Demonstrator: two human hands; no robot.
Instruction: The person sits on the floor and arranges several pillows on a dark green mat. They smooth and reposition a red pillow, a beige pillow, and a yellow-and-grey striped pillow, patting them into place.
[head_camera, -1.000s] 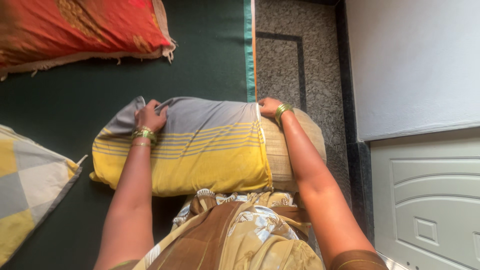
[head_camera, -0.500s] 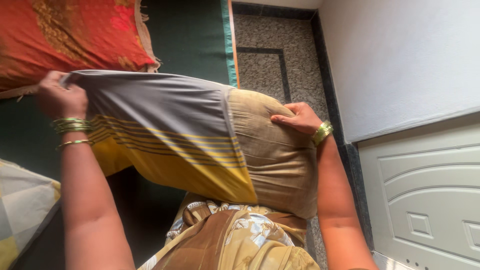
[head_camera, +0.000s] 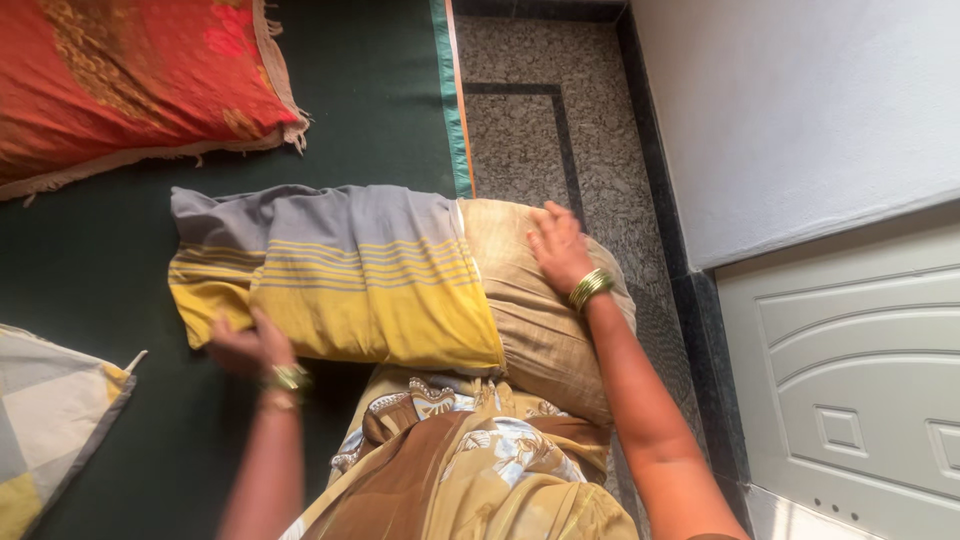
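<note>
A tan pillow (head_camera: 545, 315) lies half inside a grey and yellow striped pillowcase (head_camera: 330, 270) on the dark green mat (head_camera: 380, 110). My right hand (head_camera: 556, 245) rests flat on the bare tan end of the pillow, fingers spread. My left hand (head_camera: 245, 345), blurred, is at the near yellow corner of the pillowcase; whether it grips the cloth I cannot tell. Both wrists carry gold bangles.
A red and orange patterned pillow (head_camera: 120, 80) lies at the top left of the mat. A yellow, grey and white checked pillow (head_camera: 45, 415) is at the lower left. Speckled stone floor (head_camera: 545, 140), a white wall (head_camera: 800, 110) and a white panelled door (head_camera: 850, 390) are on the right.
The pillow was lifted and the case pulled up by its closed end, then set back down on the mat. My left hand moved from the far corner to the near edge.
</note>
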